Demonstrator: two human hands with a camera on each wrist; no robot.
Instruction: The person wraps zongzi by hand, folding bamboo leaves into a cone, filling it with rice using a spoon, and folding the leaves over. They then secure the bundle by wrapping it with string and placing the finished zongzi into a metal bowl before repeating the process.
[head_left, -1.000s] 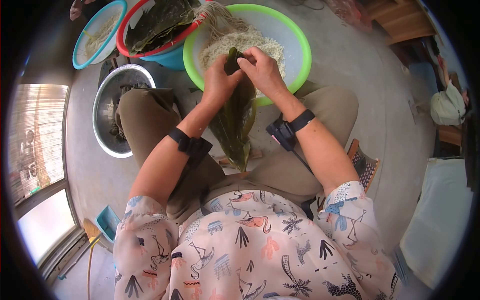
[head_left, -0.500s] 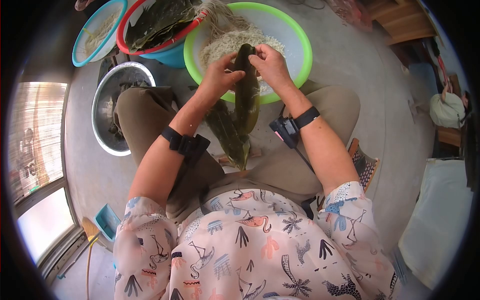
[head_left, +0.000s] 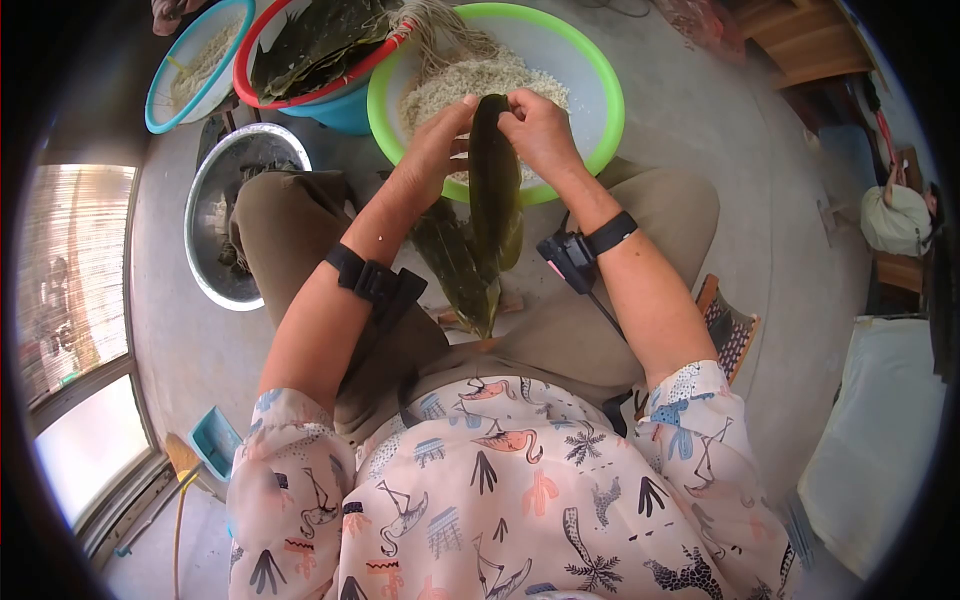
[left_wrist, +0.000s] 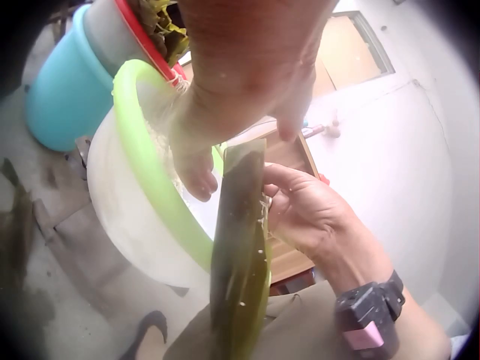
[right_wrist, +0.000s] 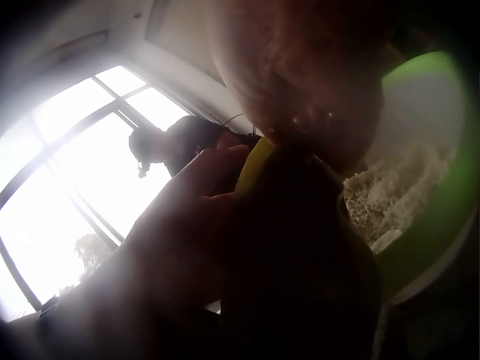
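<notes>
A long, dark green leaf [head_left: 492,180] hangs upright over the near rim of the green-rimmed basin [head_left: 605,80]. My right hand [head_left: 545,135] pinches it near its top right edge, with thumb and fingers bent. On the other side, my left hand [head_left: 435,150] is at the leaf's left edge, its fingers extended and parted. In the left wrist view, the left hand [left_wrist: 247,67] is above the leaf [left_wrist: 240,247], with thumb and fingers spread to either side of its top end. More leaves [head_left: 450,265] hang below between the knees.
White rice [head_left: 490,80] and a bundle of strings [head_left: 430,35] are in the basin. Behind left stand a red-rimmed basin [head_left: 243,75] of leaves and a blue-rimmed one [head_left: 152,105]. A metal basin [head_left: 200,240] with dark wrapped things is beside the left knee.
The leaf, bunched between both hands a second ago, now stands straight up. The left thumb has come off its front and that hand has shifted up along its left edge; the right keeps its pinch.
</notes>
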